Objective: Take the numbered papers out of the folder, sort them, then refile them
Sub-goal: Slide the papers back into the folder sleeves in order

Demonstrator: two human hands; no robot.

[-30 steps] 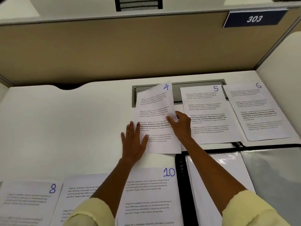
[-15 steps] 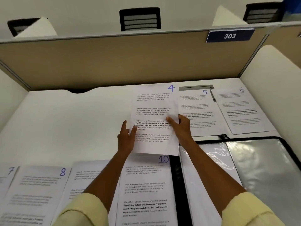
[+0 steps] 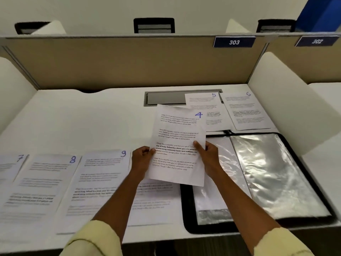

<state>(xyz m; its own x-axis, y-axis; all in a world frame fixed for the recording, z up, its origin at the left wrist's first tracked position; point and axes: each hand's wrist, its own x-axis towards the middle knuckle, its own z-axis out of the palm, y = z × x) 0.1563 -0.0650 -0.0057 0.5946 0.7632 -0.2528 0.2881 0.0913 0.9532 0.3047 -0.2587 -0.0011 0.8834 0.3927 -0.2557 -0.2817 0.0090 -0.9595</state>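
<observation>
Sheet 4 [image 3: 180,143] is off the table [image 3: 73,117] now: a second ago it lay flat in the far row next to sheet 5 [image 3: 204,109], with the left hand [image 3: 141,159] spread flat on it. Now both hands carry it in the air, tilted slightly, over the gap between the near row and the open folder [image 3: 267,174]. Left grip: thumb over the left edge, fingers curled behind. Right hand [image 3: 208,156]: thumb on the printed face at the right edge, the rest behind the paper.

The slot beside sheet 5 is vacant, and the grey hatch [image 3: 166,97] it covered is exposed. Sheet 6 [image 3: 245,109] is unmoved. Near row reads 7 [image 3: 11,169], 8 [image 3: 40,182], 9 [image 3: 99,182]; the sheet under the left forearm is probably 10, but its number is hidden.

Read: sorting looks done, refiling is under way, and 4 is next into a sleeve. The plastic sleeves [image 3: 273,172] are glossy and floppy; the sheet's leading edge could catch at the sleeve mouth.
</observation>
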